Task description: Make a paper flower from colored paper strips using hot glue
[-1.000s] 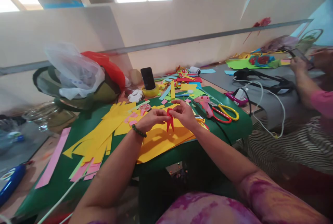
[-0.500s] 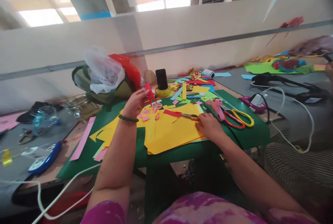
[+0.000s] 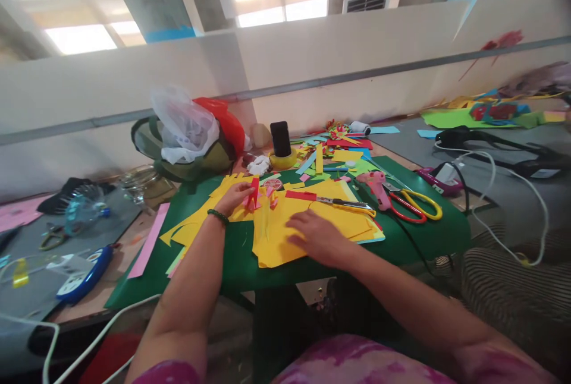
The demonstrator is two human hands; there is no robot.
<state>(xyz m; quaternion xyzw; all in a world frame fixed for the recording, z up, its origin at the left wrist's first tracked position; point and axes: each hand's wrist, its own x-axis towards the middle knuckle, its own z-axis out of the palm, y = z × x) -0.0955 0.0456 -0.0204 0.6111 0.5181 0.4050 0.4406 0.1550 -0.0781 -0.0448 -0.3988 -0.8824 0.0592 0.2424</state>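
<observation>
My L hand (image 3: 236,198) has a small red cut-paper piece (image 3: 254,192) pinched btwn thumb & fingers, standing up near the back L corner of a stack of bright yellow paper sheets (image 3: 279,244). My R hand (image 3: 319,236) grips nothing — fingers loosely spread, palm down, over the mid of the stack; can't tell if the tips touch it. Just beyond, a flat red paper strip (image 3: 300,195) lies on the yellow w/ a slim yellow-and-dark utility knife (image 3: 347,202) at its R end. To the R, on the dark green table cover (image 3: 236,274), there's a pink glue gun (image 3: 375,186) next to scissors w/ one red & one yellow handle (image 3: 413,204). By my L hand: small pink paper scraps (image 3: 269,198), plus yellow paper strips (image 3: 194,213) under/around my wrist — & a long pink paper strip (image 3: 150,241) farther L, near the edge.
</observation>
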